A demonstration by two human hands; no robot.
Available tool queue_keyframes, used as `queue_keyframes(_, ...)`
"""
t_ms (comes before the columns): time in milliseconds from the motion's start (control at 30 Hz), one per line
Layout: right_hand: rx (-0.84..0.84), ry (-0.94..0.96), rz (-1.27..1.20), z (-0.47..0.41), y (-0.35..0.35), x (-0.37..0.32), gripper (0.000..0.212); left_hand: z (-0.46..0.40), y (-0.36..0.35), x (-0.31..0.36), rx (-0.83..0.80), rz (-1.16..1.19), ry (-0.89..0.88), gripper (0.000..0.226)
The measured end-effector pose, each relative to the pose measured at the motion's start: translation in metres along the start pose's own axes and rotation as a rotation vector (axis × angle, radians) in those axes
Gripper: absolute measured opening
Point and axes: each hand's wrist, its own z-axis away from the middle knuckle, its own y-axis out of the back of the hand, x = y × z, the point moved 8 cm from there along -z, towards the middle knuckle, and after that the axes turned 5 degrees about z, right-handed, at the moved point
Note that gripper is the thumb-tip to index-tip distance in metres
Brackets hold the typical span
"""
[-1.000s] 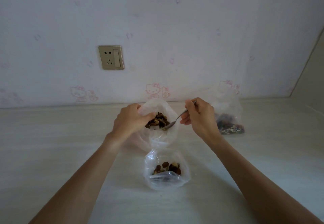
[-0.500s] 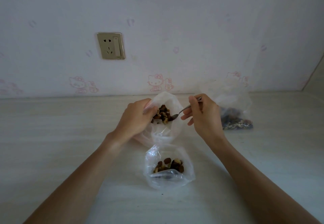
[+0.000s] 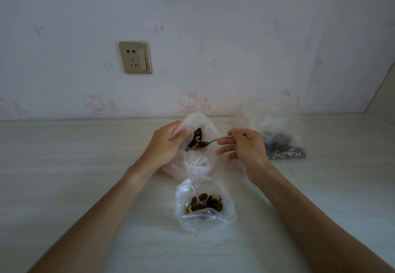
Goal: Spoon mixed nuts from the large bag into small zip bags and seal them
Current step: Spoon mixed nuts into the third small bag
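A pale table point(image 3: 64, 176) meets a wall with a socket point(image 3: 135, 57). The left hand point(image 3: 164, 144) pinches the bag point(image 3: 205, 123) rim; the right hand point(image 3: 245, 146) pinches the spoon point(image 3: 215, 140), other fingers spread.

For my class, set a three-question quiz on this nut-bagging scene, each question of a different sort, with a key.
1. True or false: the spoon has its bowl inside the large bag.
2. Which of the hands holds that bag's rim: (a) left hand, (b) right hand?
3. Fill in: the small bag nearest the person lies ____ at its mouth.

Key: 1 true; 2 a; 3 open.
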Motion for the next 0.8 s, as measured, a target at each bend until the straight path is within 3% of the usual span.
queue_keyframes(133,-0.021,-0.016,0.010,0.002,-0.005,0.000,0.025,0.000,-0.004,-0.004,-0.009,0.100,0.013,0.014)
queue_keyframes(367,-0.068,-0.062,-0.047,0.004,-0.011,0.005,0.022,-0.003,-0.004,-0.008,0.015,0.137,0.035,0.019)
queue_keyframes(500,-0.056,-0.079,-0.090,0.003,-0.007,0.008,0.025,-0.003,0.009,-0.009,0.142,0.040,0.048,0.031)
queue_keyframes(633,-0.004,-0.034,-0.072,0.000,0.002,0.004,0.027,0.001,0.026,0.002,0.242,-0.054,0.040,0.007)
queue_keyframes(800,0.027,0.018,-0.071,0.003,0.007,-0.002,0.027,0.011,0.043,0.018,0.257,-0.049,0.005,0.012)
